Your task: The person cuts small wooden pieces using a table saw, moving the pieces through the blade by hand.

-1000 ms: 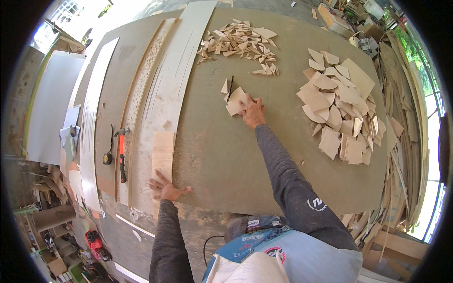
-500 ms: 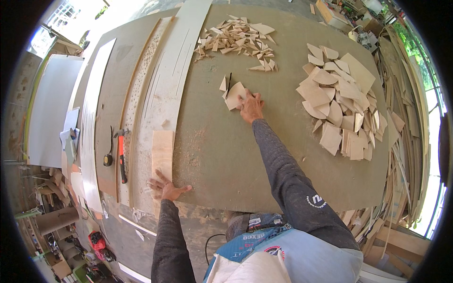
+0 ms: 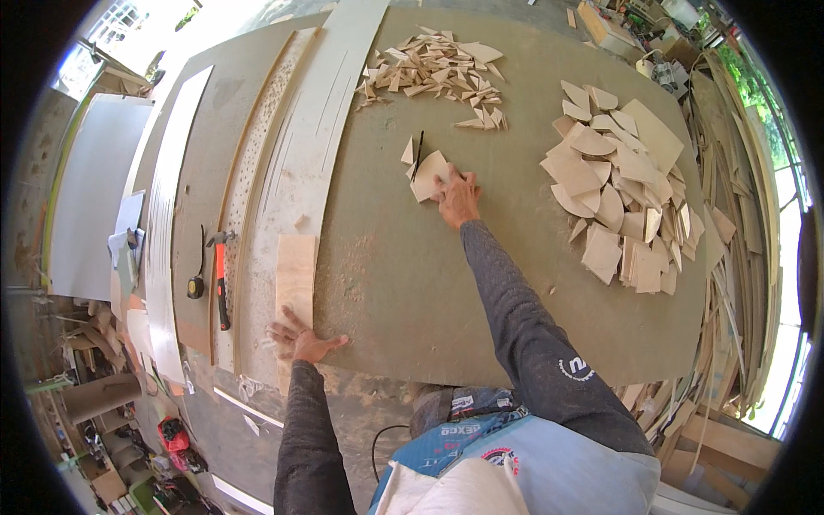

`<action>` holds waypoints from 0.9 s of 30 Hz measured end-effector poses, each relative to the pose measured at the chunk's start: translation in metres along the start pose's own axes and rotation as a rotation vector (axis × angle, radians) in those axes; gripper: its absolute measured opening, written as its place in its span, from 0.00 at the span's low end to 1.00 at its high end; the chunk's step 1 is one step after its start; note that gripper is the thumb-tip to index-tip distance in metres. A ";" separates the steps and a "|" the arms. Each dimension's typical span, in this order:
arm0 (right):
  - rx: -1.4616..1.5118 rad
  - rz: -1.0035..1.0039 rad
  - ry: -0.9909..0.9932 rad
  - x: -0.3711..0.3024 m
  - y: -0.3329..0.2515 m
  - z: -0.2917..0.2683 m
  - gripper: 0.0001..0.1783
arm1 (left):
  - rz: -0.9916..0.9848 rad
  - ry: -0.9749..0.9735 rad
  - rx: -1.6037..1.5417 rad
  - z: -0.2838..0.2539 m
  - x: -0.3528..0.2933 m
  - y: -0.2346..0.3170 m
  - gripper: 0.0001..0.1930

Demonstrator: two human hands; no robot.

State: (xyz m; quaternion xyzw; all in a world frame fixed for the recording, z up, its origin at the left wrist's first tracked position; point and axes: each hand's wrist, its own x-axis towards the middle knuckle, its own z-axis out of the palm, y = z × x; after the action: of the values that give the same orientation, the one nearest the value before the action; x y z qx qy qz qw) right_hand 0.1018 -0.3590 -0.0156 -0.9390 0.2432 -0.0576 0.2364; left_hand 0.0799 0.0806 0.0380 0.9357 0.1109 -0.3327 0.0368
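Note:
At the middle of the table, my right hand [image 3: 458,200] is closed on the near right edge of a thin pale plywood piece [image 3: 427,178] with a curved side. A thin black strip [image 3: 419,153] stands out along that piece's left side; I cannot tell whether it is a pencil or a blade. Just left of the strip lies a small pointed offcut [image 3: 407,151]. My left hand [image 3: 302,337] rests with spread fingers on the near end of a pale wooden board [image 3: 295,268], which lies at the edge of a long white panel [image 3: 287,163].
Small pointed offcuts [image 3: 433,69] lie heaped at the far side. Larger curved plywood pieces [image 3: 614,180] form a pile at the right. A hammer [image 3: 221,279] and a tape measure [image 3: 196,287] lie left. Sawdust covers part of the brown tabletop [image 3: 403,283]; wood strips [image 3: 730,249] lean beyond its right edge.

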 end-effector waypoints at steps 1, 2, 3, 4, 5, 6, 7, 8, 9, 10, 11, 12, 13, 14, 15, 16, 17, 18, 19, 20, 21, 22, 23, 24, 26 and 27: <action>0.013 0.019 0.001 0.001 -0.002 0.000 0.25 | 0.004 0.004 -0.001 0.001 0.001 -0.001 0.90; 0.008 0.020 -0.009 0.001 -0.004 -0.003 0.25 | 0.008 0.008 -0.003 0.002 0.001 -0.002 0.90; 0.003 0.022 -0.019 0.000 -0.006 -0.006 0.26 | 0.004 0.007 -0.004 0.002 0.000 -0.003 0.90; -0.002 0.023 -0.029 0.000 -0.008 -0.007 0.26 | 0.000 0.006 -0.005 0.002 0.000 -0.005 0.90; -0.005 0.037 -0.025 0.001 -0.008 -0.007 0.25 | 0.000 0.007 -0.006 0.001 0.000 -0.004 0.90; -0.007 0.052 -0.022 0.002 -0.009 -0.007 0.25 | 0.001 0.007 -0.010 0.001 0.001 -0.003 0.90; -0.009 0.066 -0.019 0.003 -0.010 -0.007 0.25 | 0.001 0.006 -0.014 0.002 0.001 -0.002 0.90; -0.013 0.069 -0.015 0.004 -0.009 -0.005 0.25 | 0.002 0.005 -0.018 0.002 0.001 -0.002 0.90; -0.017 0.072 -0.012 0.004 -0.009 -0.004 0.25 | 0.002 0.005 -0.016 0.002 0.001 -0.001 0.91; -0.022 0.075 -0.008 0.005 -0.008 -0.002 0.24 | 0.002 0.005 -0.014 0.002 0.002 -0.001 0.91; -0.021 0.071 -0.004 0.005 -0.009 -0.004 0.24 | 0.000 0.007 -0.014 0.001 0.001 -0.001 0.91; -0.021 0.067 -0.001 0.004 -0.010 -0.005 0.24 | 0.005 0.010 -0.015 0.001 0.001 -0.003 0.91; -0.020 0.062 0.003 0.004 -0.012 -0.006 0.24 | 0.009 0.013 -0.015 0.002 0.002 -0.005 0.91; -0.020 0.056 -0.001 0.004 -0.011 -0.006 0.25 | 0.016 0.015 -0.017 0.002 0.002 -0.004 0.91; -0.020 0.049 -0.005 0.004 -0.010 -0.007 0.25 | 0.012 0.011 -0.015 0.001 0.002 -0.003 0.91; -0.020 0.042 -0.010 0.004 -0.009 -0.007 0.25 | 0.008 0.006 -0.013 0.000 0.001 -0.002 0.91; -0.021 0.039 -0.008 0.004 -0.007 -0.005 0.25 | 0.004 0.000 -0.009 -0.001 0.000 -0.001 0.91; -0.022 0.035 -0.007 0.004 -0.004 -0.003 0.25 | 0.002 -0.007 0.002 -0.002 -0.001 0.001 0.91; -0.022 0.032 -0.005 0.005 -0.002 -0.002 0.25 | -0.001 -0.014 0.012 -0.003 -0.001 0.003 0.91; -0.018 0.038 0.006 0.004 -0.005 -0.002 0.25 | -0.011 -0.023 0.024 -0.003 -0.001 0.002 0.91; -0.015 0.043 0.017 0.003 -0.009 -0.003 0.25 | -0.008 -0.011 0.026 -0.001 0.000 0.000 0.91; -0.011 0.049 0.028 0.002 -0.012 -0.004 0.24 | -0.005 0.000 0.029 0.000 0.001 -0.002 0.91; -0.013 0.049 0.034 0.001 -0.013 -0.004 0.24 | 0.000 0.011 0.031 0.002 0.001 -0.003 0.91; -0.014 0.048 0.039 0.000 -0.014 -0.005 0.24 | 0.001 0.013 0.025 0.004 0.002 -0.004 0.91; -0.035 0.055 0.043 0.001 -0.013 -0.003 0.23 | 0.006 0.020 0.012 0.005 0.004 -0.006 0.91; -0.054 0.062 0.041 0.003 -0.012 -0.002 0.23 | 0.003 0.012 0.014 0.006 0.005 -0.006 0.91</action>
State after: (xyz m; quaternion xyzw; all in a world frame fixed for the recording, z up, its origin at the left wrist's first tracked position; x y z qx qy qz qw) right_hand 0.1092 -0.3517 -0.0080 -0.9357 0.2786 -0.0628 0.2074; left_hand 0.0790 0.0866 0.0304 0.9381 0.1075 -0.3278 0.0298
